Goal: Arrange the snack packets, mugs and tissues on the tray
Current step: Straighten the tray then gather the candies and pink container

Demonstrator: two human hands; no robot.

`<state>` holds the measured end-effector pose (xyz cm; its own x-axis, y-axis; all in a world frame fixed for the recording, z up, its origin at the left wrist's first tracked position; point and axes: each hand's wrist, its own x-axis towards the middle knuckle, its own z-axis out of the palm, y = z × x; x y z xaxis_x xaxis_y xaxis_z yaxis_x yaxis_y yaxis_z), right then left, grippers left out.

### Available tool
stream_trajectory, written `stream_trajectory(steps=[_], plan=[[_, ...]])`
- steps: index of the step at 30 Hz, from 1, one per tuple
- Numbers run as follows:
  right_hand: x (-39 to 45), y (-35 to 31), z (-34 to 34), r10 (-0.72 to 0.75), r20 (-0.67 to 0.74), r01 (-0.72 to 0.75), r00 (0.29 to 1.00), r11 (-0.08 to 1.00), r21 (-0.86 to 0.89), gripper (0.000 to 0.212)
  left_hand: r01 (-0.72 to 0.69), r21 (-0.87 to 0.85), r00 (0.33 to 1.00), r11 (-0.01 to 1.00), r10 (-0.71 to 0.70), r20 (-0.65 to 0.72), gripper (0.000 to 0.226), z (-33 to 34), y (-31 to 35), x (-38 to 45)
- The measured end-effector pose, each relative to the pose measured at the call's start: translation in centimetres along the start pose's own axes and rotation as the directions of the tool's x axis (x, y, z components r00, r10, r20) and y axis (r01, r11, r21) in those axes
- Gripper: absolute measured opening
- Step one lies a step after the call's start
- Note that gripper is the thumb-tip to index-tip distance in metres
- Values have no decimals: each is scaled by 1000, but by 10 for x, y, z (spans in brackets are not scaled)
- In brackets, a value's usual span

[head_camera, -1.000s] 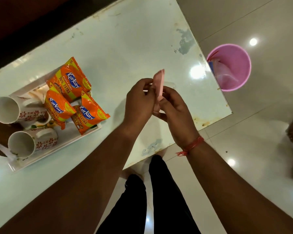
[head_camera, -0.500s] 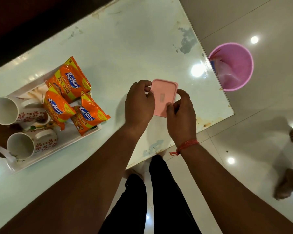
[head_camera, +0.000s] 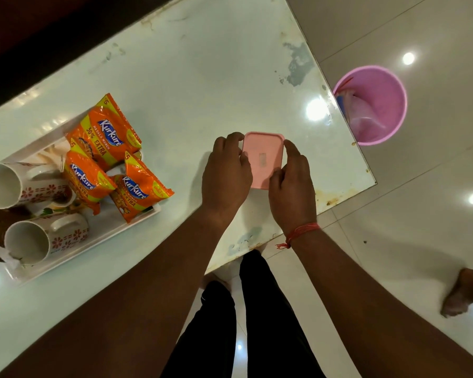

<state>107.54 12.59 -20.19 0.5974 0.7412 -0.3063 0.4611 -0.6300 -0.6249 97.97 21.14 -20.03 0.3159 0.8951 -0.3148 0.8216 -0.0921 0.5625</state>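
A flat pink lid [head_camera: 262, 159] lies level over the table, held between both hands. My left hand [head_camera: 225, 175] grips its left edge and my right hand [head_camera: 291, 186] grips its right edge. At the left stands a white tray [head_camera: 99, 238]. On it lie three orange Kurkure snack packets [head_camera: 104, 132] [head_camera: 86, 181] [head_camera: 137, 190], two white flowered mugs on their sides [head_camera: 8, 185] [head_camera: 33, 241], and some pale tissues [head_camera: 49, 156] partly hidden behind the packets. Whether a container sits under the lid is hidden.
The glossy white table [head_camera: 189, 85] ends just right of my hands, with a corner at the near right. A pink bucket [head_camera: 374, 105] stands on the tiled floor beyond that edge. Another person's bare foot [head_camera: 462, 293] is on the floor at the right.
The pink lid stood on edge between my fingers a second ago; it now lies flat, with my hands spread to its left and right sides.
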Motion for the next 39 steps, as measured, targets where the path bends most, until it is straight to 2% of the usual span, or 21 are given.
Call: stream_trajectory(steps=[6, 17, 23, 26, 29, 31, 35, 39], plan=[[-4, 11, 7, -106, 77, 118, 991, 975, -185, 60, -163, 255, 977, 953, 120, 175, 74, 8, -12, -5], [3, 20, 9, -133, 175, 181, 975, 939, -294, 61, -203, 290, 970, 935, 151, 192, 67, 9, -19, 2], [6, 24, 9, -192, 190, 231, 963, 950, -212, 63, -190, 261, 975, 946, 151, 163, 75, 7, -16, -2], [8, 22, 10, -214, 165, 238, 963, 960, -147, 61, -158, 157, 982, 975, 138, 131, 77, 7, -14, -6], [14, 10, 12, -223, 101, 233, 970, 967, -102, 57, -88, -5, 994, 996, 88, 71, 66, 5, -12, -15], [21, -3, 17, -238, 85, 246, 968, 964, -100, 54, -21, -51, 999, 998, 22, 25, 59, 0, -14, -21], [41, -35, 36, -304, 160, 321, 939, 942, -95, 52, 99, -59, 991, 993, -104, -89, 57, -18, -26, -13], [57, -69, 57, -336, 231, 360, 913, 930, -74, 54, 173, 4, 974, 985, -170, -150, 58, -40, -41, 9]])
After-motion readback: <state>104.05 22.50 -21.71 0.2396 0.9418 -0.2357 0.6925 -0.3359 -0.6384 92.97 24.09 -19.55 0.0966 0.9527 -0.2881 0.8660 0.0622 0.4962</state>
